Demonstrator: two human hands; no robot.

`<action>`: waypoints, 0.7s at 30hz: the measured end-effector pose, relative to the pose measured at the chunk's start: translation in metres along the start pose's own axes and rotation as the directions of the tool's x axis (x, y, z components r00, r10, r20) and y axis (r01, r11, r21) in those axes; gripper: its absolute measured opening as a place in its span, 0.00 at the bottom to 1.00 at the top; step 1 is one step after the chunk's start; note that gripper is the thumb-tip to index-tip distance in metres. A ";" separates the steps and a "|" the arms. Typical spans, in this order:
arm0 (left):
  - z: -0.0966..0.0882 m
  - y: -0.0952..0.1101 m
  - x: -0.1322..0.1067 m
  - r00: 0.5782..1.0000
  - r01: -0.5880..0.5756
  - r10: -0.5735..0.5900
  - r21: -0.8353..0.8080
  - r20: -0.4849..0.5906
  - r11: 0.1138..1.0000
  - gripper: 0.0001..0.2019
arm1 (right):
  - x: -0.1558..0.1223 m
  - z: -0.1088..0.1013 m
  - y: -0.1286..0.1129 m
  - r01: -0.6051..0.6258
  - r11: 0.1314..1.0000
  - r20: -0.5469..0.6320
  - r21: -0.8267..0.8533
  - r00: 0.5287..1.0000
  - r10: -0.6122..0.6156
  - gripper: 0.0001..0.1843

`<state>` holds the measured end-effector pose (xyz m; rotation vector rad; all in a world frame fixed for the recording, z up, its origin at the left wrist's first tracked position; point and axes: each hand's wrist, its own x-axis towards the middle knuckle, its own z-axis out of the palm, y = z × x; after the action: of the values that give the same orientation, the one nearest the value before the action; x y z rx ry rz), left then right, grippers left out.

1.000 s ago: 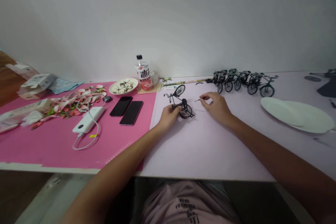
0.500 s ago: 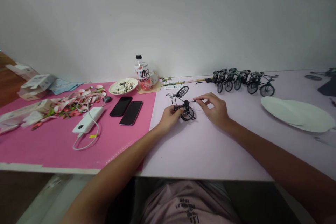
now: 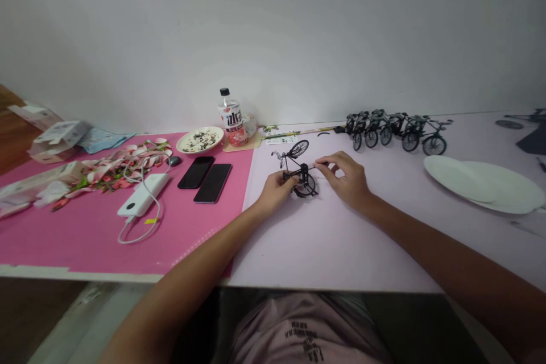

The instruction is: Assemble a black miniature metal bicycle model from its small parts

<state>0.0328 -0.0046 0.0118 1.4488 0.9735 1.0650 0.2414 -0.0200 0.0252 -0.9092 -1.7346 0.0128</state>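
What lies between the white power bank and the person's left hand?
The head view shows two dark phones side by side between the power bank and left hand, plus part of the white cable.

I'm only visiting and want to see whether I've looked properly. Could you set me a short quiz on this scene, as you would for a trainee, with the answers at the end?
1. True or false: the left hand is holding a bike.

2. Multiple choice: what colour is the surface under the two phones?
A) Green
B) Pink
C) Lilac

3. Short answer: looking at the picture, what stands upright just to the right of the dish?

Key:
1. True
2. B
3. A bottle
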 end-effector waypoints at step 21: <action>-0.002 0.001 -0.002 0.998 -0.016 0.014 0.039 0.056 0.999 0.11 | 0.004 -0.002 -0.005 -0.063 0.997 0.026 0.053 0.998 0.061 0.08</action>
<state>0.0305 -0.0059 0.0131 1.5129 0.9500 1.0156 0.2396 -0.0222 0.0314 -0.9264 -1.7203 0.1114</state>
